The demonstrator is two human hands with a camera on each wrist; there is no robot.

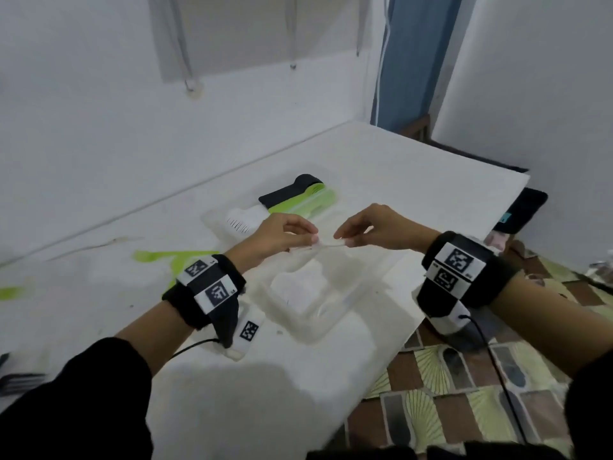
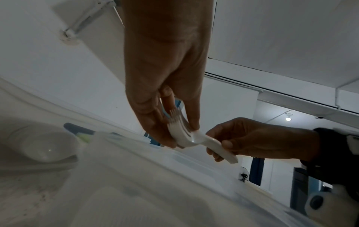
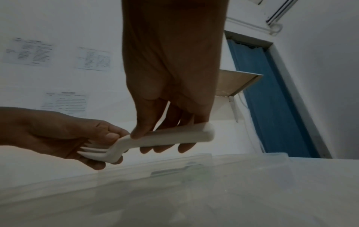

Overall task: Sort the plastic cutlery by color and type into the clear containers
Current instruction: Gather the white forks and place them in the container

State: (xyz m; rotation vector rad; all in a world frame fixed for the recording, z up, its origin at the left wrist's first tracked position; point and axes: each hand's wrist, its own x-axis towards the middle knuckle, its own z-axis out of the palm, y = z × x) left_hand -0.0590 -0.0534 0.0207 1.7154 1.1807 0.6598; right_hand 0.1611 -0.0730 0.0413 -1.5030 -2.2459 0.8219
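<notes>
- The small stack of white plastic forks (image 1: 317, 247) hangs between both hands, just above the near clear plastic container (image 1: 308, 302) on the white bench (image 1: 414, 194).
- The left hand (image 1: 282, 235) pinches the tine end — in the left wrist view its fingertips (image 2: 194, 125) close on the tines (image 2: 177, 122).
- The right hand (image 1: 374, 232) grips the handle end; in the right wrist view the thumb (image 3: 141, 130) presses the top of the handle (image 3: 174, 137) and the other fingers curl beneath it.
- The long axis of the forks runs left to right, tines toward the left hand, handle toward the right, roughly level.
- Both hands are equally near, since each holds one end; the container sits directly below and slightly toward the person, so the move ahead is likely a short lowering — with the axis perhaps needing to turn to suit the container's length.
- How many forks are in the stack I cannot tell.
- The far clear container (image 1: 215, 220) holds white cutlery (image 1: 242, 219), with green and black pieces (image 1: 298, 194) behind it.
- Loose lime green cutlery (image 1: 166, 257) lies on the bench to the left, well apart from the hands.
</notes>
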